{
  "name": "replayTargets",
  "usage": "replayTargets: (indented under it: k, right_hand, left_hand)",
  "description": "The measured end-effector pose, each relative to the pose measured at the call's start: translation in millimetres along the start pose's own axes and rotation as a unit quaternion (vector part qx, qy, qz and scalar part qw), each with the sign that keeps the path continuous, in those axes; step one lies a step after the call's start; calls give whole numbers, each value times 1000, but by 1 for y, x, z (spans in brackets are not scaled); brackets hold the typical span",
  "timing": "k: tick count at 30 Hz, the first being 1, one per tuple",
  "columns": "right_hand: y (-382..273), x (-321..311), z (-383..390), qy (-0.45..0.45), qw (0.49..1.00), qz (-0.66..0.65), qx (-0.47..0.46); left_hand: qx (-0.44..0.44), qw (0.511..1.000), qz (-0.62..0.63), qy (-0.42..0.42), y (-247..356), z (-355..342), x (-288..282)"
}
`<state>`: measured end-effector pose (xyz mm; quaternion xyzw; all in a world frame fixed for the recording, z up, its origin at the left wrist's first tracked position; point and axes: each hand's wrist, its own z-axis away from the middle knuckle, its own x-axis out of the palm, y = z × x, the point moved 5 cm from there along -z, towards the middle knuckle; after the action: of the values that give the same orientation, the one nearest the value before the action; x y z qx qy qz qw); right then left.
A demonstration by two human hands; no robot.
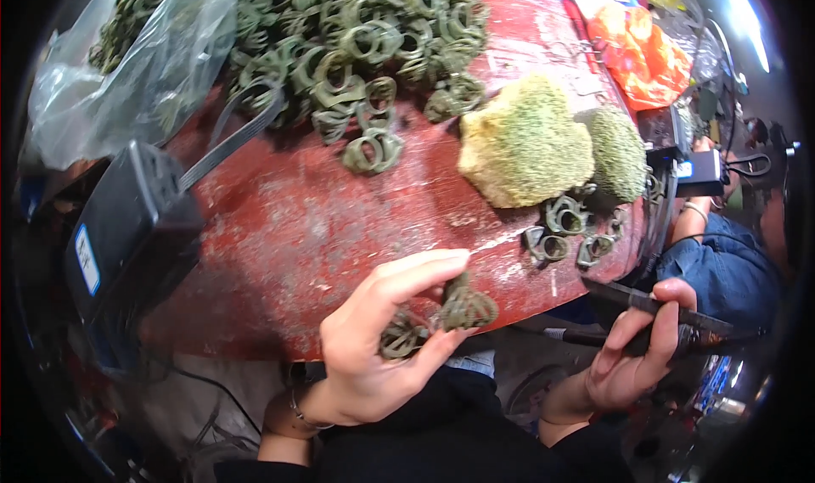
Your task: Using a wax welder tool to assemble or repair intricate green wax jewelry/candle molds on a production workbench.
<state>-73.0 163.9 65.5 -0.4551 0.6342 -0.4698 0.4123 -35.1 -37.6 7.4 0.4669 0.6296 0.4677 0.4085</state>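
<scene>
Nearest the camera, the left hand (365, 373) is raised by the near edge of the red table (280, 237), its fingers curved round toward the thumb so that a rounded gap stays between them. Thumb and fingertips pinch a green ribbed ring piece (467, 306), which sits right at the tips; a second green ring piece (401, 335) lies deeper in the same grip, between palm and thumb. Off to the right, beyond the table's edge, the right hand (624, 373) is closed round a dark slender tool (624, 294), whose narrow end points left toward the table and stands apart from the pinched piece. Farther off than both hands, on the table, a heap of green ring pieces (356, 46) rises beside a clear plastic bag (153, 75). Two rough yellow-green blocks, a larger one (526, 148) and a smaller one (618, 154), stand right of the heap, with a few loose green ring pieces (564, 217) just on their near side.
</scene>
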Motion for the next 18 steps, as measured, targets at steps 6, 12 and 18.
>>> replayTargets:
  k: [6, 12, 18]
  right_hand:
    - [-4, -9, -34, -73, 979, 154, -113]
    - [24, -23, -48, -76, 897, 402, -165]
    - [31, -26, -42, -41, 859, 486, -154]
  left_hand:
    - [-72, 991, 106, 28, -7, 4, 8]
    - [-128, 989, 75, 26, -10, 8, 7]
    - [-94, 995, 41, 7, -12, 7, 6]
